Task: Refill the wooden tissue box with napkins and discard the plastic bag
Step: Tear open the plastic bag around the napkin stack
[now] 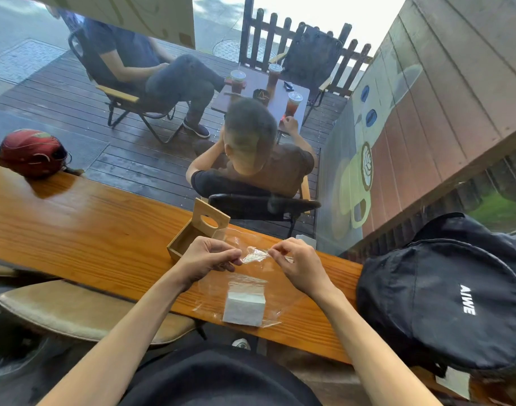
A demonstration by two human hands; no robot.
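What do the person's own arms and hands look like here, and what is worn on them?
Both forearms are bare up to where they leave the picture: no sleeve shows on them. The left hand and the right hand wear no gloves, and no watch, bracelet or ring can be seen. The arms look slim. A dark garment covers the body between them at the lower edge.

Both forearms are bare from the near edge of the view up to the wrists, with no sleeves, watch, bracelet or rings showing on them. The left hand point(205, 257) and the right hand point(299, 266) wear no gloves, and the fingernails look short and plain. Nearest the camera, a black garment point(221, 376) covers the torso, its cloth smooth and unmarked.
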